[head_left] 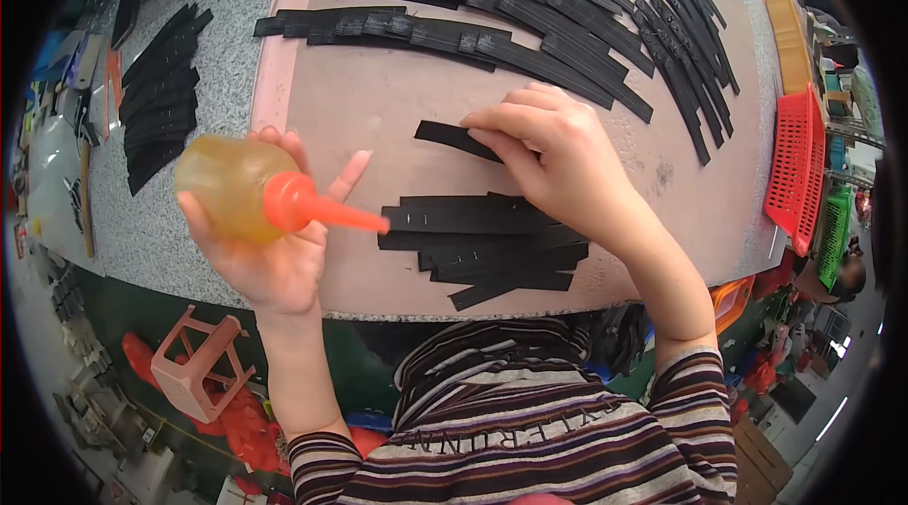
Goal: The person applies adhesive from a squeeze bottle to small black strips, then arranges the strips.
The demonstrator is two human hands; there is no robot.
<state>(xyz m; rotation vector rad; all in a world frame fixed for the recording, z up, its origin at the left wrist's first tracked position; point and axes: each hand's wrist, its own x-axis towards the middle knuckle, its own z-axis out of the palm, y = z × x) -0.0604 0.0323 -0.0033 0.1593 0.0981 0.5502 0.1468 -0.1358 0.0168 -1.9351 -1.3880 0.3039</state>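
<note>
My left hand (274,259) is wrapped round a squeeze bottle (222,183) of yellowish liquid. Its orange nozzle points right, over the table and beside the pile of strips. Between the thumb and fingertips of my right hand (549,146) is the end of a black strip (445,135), which lies over the pink board (359,108). Part of that strip is hidden behind the hand. Just below, closer to my body, a loose pile of black strips (482,240) rests on the board, some showing small pale marks.
Overlapping rows of black strips (426,37) cover the far side of the board, with another group (686,60) at the right. More strips (163,94) lie on the speckled tabletop (232,60) at left. A red basket (796,169) stands by the right edge; a pink stool (197,363) is below.
</note>
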